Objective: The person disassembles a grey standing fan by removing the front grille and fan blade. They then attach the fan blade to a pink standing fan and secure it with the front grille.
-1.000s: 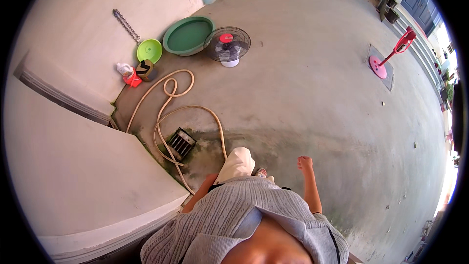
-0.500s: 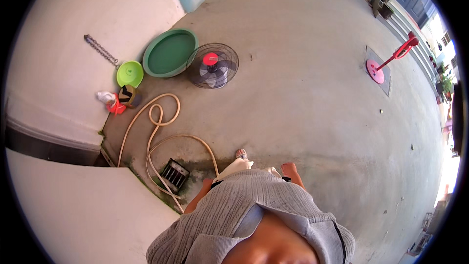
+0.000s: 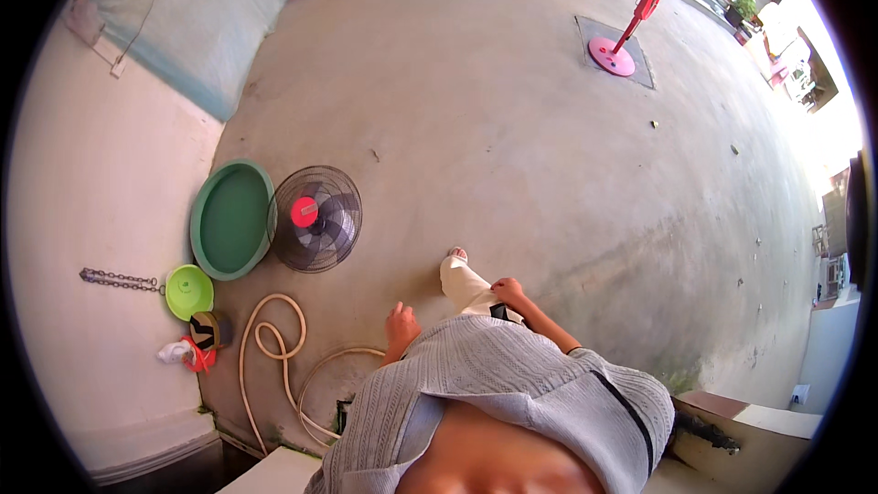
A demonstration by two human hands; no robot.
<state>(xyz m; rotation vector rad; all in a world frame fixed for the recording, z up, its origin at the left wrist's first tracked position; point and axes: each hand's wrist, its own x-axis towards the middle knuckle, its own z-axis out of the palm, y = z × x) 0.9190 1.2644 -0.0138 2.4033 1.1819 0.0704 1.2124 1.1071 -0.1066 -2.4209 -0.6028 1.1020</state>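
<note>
My left hand (image 3: 401, 325) hangs at my left side over the concrete floor, its fingers loosely bent and a little apart, with nothing seen in it. My right hand (image 3: 508, 291) is in front of my right hip, close to the light trousers (image 3: 468, 288) and a small black item (image 3: 499, 312) at the waist. Its fingers are loosely bent, and no held thing shows. Nearest to my left hand lies a beige hose (image 3: 352, 352), looped on the floor. One sandalled foot (image 3: 456, 254) is forward; the other is hidden under my grey knit top (image 3: 494, 357).
Along the left wall are a green tub (image 3: 230, 220), a fan head in its round cage (image 3: 315, 220), a lime basin (image 3: 189, 293) and a chain (image 3: 119, 280). A red fan stand (image 3: 631, 37) with a pink base is far right. A low ledge (image 3: 750, 430) is near right.
My view has turned to the right, so the tub, fan and stand sit further left. My left hand has come forward into fuller view; the right has moved inward toward the trousers.
</note>
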